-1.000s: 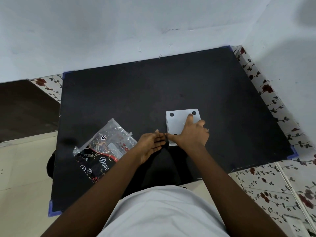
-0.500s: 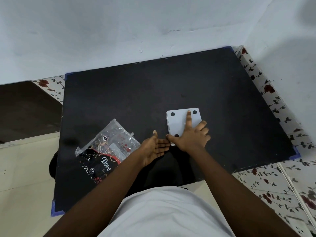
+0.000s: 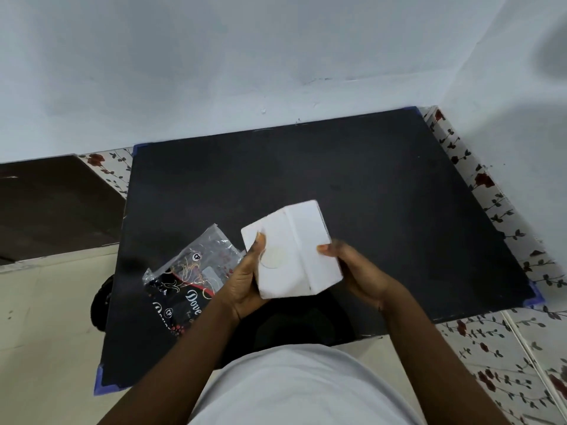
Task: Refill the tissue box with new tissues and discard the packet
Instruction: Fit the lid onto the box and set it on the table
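Above the black square mat [image 3: 337,179], both hands have the white cardboard tissue box [image 3: 291,253] up off the surface and tipped on an angle! From the head camera, the left hand [image 3: 245,280] is clamped on the box's near-left side, thumb pressed across a face with a pale round patch, while the right hand [image 3: 356,268] grips the opposite side with its thumb on the box's edge. Both hands are closed firmly on the box, no slack in either.

Just left of the box, lying flat on the mat, sits the clear-and-black printed plastic tissue packet [image 3: 187,277], its near end under the left wrist. It looks untouched for now.

That box should be light and fairly stiff, though thin card walls would likely dent under a hard squeeze; flat opposing faces look the best hold. The packet is soft, crinkly, probably slippery, so pinch a corner.

Half a second ago the box lay flat on the mat, dotted face up, under the right palm, with the left hand beside it. Now it is lifted and turned over.
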